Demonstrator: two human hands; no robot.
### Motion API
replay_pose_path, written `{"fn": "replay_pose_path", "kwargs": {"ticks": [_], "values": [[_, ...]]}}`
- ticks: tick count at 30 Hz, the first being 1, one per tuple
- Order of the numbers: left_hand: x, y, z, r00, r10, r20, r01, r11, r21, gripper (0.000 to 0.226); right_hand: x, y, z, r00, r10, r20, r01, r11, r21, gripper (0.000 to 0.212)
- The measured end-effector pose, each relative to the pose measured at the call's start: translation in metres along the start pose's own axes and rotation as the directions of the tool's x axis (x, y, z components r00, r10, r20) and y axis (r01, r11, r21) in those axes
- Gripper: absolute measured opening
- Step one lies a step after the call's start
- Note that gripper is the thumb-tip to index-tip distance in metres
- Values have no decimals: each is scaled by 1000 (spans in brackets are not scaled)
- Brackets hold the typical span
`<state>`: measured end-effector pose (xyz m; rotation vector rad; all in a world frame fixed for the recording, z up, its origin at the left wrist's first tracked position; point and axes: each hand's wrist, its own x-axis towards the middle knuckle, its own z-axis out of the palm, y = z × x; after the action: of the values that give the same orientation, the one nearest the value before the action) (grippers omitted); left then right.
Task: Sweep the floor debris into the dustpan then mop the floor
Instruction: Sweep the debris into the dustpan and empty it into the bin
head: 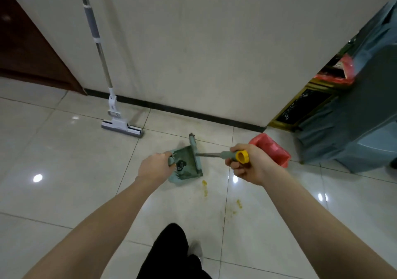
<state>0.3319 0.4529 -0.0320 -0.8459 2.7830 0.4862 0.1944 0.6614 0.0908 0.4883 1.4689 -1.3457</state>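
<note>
While the sweeping step is in hand, mopping not yet begun, the scene reads from the biggest thing down.

Floor (64, 171): glossy pale tile, with yellowish smears and crumbs (205, 187) lying just beside the dustpan's near edge and trailing toward the person's feet. These are not yet collected.

Blue-grey cabinet (354, 117) at far right, beside the wall corner. Against it stands a bin with a red liner (335, 72); contents not legible.

Mop (121, 126): leans against the wall at left, head flat on the floor, well apart from both hands. Untouched, by the look of it.

Red object (272, 149), possibly a bag-lined container, sits on the floor behind the right hand; cannot tell what it holds.

Dustpan (187, 164): green, on the floor at centre, mouth facing right. Inside, a dark clump of debris (181, 163) near the comb teeth, plus grime on the pan floor.

Left hand (153, 169): fingers wrapped around the dustpan handle, steadying it.

Right hand (247, 167): fingers curled round the broom handle (231, 155), grey grip with a yellow cap toward the camera. The broom head (192, 142) rests at the pan's far edge.

Judgement: sweeping is partly done. The next move calls for bringing the broom head round behind the yellow crumbs and drawing them into the pan mouth, with the pan lip pressed flat so nothing slips under. Sticky smears will likely be left for the mop.
</note>
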Motion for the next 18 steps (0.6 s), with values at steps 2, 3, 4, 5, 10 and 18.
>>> {"fn": "replay_pose_path", "kwargs": {"ticks": [2,3,4,5,10,18], "values": [[12,12,-3,999,35,5,-34,999,-12,27,-1,-9,3,1000,-9,23,9,1000,3,21],[20,17,-5,999,47,15,-46,999,-17,26,0,-14,4,1000,-12,23,12,1000,10,22],[29,22,-7,998,58,26,-57,998,-21,26,2,-19,7,1000,-16,18,16,1000,15,22],[39,26,-8,997,68,30,-67,997,-26,26,5,-27,11,1000,-24,10,24,1000,14,22],[111,33,-9,988,140,60,-137,989,-47,29,32,-76,40,994,-67,-88,64,997,-35,20],[231,36,-17,908,328,262,-264,931,-252,22,84,-161,105,970,-66,-235,59,998,-35,29]]}}
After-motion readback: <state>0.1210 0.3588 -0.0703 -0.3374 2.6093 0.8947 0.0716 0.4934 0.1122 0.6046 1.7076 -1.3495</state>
